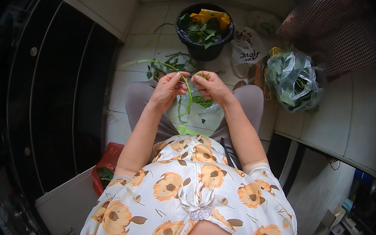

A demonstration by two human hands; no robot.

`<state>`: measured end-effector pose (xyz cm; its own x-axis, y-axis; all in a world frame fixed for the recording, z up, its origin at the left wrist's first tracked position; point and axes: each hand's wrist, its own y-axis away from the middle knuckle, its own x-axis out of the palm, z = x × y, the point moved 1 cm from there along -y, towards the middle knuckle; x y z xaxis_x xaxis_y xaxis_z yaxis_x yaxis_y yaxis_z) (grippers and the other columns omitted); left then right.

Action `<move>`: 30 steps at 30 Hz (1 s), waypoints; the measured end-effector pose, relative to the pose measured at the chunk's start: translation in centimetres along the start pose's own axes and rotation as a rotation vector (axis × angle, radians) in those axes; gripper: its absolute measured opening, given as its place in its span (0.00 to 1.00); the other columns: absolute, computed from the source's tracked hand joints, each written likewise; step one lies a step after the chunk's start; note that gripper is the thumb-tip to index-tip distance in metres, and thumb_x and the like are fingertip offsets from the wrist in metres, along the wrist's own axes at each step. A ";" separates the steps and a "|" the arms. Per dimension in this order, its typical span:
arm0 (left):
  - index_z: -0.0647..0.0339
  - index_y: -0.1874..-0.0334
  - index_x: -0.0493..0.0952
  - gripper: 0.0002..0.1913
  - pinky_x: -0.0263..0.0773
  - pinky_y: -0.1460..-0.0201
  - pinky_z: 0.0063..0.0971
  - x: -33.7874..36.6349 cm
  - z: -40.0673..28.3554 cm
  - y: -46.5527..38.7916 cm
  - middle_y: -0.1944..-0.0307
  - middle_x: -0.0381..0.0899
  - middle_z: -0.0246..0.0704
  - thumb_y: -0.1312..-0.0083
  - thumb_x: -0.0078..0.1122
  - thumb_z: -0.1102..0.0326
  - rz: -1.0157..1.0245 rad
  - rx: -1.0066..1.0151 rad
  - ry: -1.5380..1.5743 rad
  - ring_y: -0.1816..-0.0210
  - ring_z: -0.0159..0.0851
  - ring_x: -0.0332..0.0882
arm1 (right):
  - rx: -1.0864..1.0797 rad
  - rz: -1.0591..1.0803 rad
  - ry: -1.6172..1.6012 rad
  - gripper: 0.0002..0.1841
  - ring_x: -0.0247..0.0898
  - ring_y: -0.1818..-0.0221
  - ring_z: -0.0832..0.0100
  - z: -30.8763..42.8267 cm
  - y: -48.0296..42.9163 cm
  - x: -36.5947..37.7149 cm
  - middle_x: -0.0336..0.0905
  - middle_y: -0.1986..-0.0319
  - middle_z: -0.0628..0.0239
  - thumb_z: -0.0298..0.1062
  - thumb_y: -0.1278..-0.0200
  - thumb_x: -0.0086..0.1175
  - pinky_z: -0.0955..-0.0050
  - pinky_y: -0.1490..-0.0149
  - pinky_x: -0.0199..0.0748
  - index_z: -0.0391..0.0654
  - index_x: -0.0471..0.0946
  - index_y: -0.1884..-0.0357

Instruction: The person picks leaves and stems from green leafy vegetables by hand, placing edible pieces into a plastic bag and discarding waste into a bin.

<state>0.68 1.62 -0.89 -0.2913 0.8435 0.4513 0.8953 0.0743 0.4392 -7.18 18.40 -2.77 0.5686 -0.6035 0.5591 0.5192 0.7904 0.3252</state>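
Observation:
Between the thumb and fingers of my left hand (171,87) is a long green plant stem (189,98), which bends down past the hand and trails off to the left. My right hand (211,87) is closed close by, pinching a small piece of greenery (205,74) at its fingertips. Below both hands, a clear plastic bag holding cut green stems (202,101) lies on the floor between my knees. A heap of leafy stems (176,64) lies on the tiles beyond my left hand.
A black bucket (205,52) with leaves and a yellow wrapper stands ahead. Right of it are a white printed bag (248,53) and a clear bag of leafy greens (294,82). A red bag (108,154) sits at left. Dark cabinets (57,86) flank the left side.

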 end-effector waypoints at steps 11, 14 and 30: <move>0.63 0.52 0.76 0.14 0.71 0.72 0.14 -0.7 0.9 -0.6 0.73 0.74 0.24 0.27 0.47 0.60 0.006 0.010 -0.030 0.74 0.21 0.73 | 0.097 0.158 0.130 0.09 0.48 0.88 0.89 -0.2 0.3 0.6 0.60 0.85 0.81 0.36 0.36 0.57 0.84 0.84 0.42 0.43 0.72 0.63; 0.63 0.51 0.76 0.13 0.73 0.72 0.14 0.2 0.8 -0.2 0.71 0.76 0.25 0.30 0.53 0.61 -0.038 -0.013 0.037 0.71 0.21 0.75 | 0.014 0.080 0.112 0.08 0.49 0.88 0.88 -0.7 -0.1 0.3 0.60 0.85 0.81 0.36 0.35 0.56 0.84 0.84 0.43 0.43 0.72 0.63; 0.66 0.45 0.74 0.16 0.67 0.68 0.11 -1.0 -2.0 2.4 0.66 0.78 0.25 0.34 0.55 0.71 0.231 -0.117 -0.315 0.70 0.19 0.70 | 0.085 0.287 0.155 0.06 0.54 0.84 0.85 1.2 1.2 0.1 0.64 0.83 0.77 0.33 0.38 0.53 0.82 0.81 0.50 0.42 0.75 0.68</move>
<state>2.45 -0.10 1.31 0.0467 0.9541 0.2959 0.8753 -0.1818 0.4480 -7.23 19.40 -1.43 0.7777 -0.3588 0.5162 0.2727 0.9324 0.2374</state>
